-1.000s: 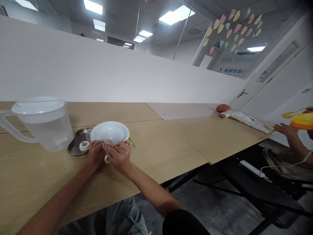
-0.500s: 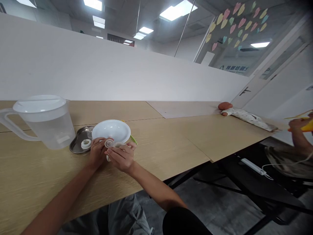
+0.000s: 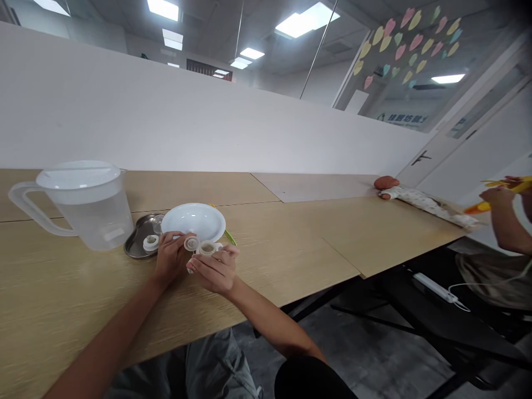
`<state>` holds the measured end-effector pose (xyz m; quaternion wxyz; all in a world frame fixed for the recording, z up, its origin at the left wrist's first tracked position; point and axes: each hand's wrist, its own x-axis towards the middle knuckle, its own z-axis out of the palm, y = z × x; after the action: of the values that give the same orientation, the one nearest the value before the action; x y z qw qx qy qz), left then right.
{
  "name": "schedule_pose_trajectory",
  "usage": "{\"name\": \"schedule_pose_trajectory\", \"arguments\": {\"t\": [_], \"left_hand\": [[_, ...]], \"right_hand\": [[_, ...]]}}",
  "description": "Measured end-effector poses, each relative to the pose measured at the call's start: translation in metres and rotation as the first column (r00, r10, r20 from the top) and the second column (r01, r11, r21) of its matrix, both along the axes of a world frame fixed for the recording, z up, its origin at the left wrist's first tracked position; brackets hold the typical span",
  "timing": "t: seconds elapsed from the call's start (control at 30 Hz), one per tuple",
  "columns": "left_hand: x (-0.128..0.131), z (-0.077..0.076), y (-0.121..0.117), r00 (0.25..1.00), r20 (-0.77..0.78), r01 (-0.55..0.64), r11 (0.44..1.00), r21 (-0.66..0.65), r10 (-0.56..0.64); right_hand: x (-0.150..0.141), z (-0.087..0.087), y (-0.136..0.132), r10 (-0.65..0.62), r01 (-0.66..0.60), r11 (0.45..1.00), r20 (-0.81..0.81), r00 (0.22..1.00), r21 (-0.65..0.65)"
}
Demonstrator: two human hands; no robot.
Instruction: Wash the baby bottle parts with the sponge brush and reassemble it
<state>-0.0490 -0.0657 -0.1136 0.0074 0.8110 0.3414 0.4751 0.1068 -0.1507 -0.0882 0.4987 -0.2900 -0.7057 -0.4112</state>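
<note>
From my remote seat, I see both hands low over the table (image 3: 62, 288), working on a white dish-shaped piece (image 3: 193, 221). The left hand (image 3: 170, 256) is curled closed around the near side of the piece, while the right hand (image 3: 214, 270) is closed, its fingertips (image 3: 226, 250) pinching beneath 2 small white collars (image 3: 198, 246). For fine work like this, I judge it best to let the left hand hold the piece steady and leave the small adjustments to the right fingertips, keeping everything above the table. Compared with 0.5 seconds ago, the 2 collars now show side by side, and the right hand sits lower and farther right. Just left of the hands are a steel kidney tray (image 3: 135, 250) holding a white ring (image 3: 151, 243) and a clear plastic jug (image 3: 91, 208). Far right, a co-worker's hand (image 3: 501, 195) holds an orange-and-yellow object (image 3: 477, 206), well apart from a baby doll (image 3: 385, 183).
</note>
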Motion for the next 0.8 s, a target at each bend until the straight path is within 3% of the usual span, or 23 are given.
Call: {"name": "schedule_pose_trajectory", "arguments": {"t": [0.17,0.4,0.53,0.63,0.8], "left_hand": [[0.001,-0.005,0.004,1.0,0.015,-0.005,0.999,0.044,0.004],[0.001,-0.004,-0.001,0.999,-0.005,-0.04,0.999,0.009,0.04],[0.001,-0.002,-0.003,0.999,-0.006,-0.049,0.999,0.006,0.049],[0.002,-0.001,-0.003,0.999,0.007,-0.044,0.999,0.026,0.044],[0.001,-0.005,-0.002,0.999,0.006,-0.039,0.999,0.03,0.039]], "right_hand": [[-0.002,0.015,-0.01,0.1,-0.09,0.99,-0.087,0.991,0.111],[0.007,0.002,-0.017,0.028,-0.027,0.999,0.04,0.999,-0.027],[0.005,0.013,-0.024,0.098,-0.094,0.994,-0.059,0.993,0.063],[0.004,0.021,-0.028,0.068,-0.063,0.995,-0.061,0.996,0.079],[0.011,0.008,-0.027,0.057,-0.055,0.997,-0.034,0.998,0.052]]}}
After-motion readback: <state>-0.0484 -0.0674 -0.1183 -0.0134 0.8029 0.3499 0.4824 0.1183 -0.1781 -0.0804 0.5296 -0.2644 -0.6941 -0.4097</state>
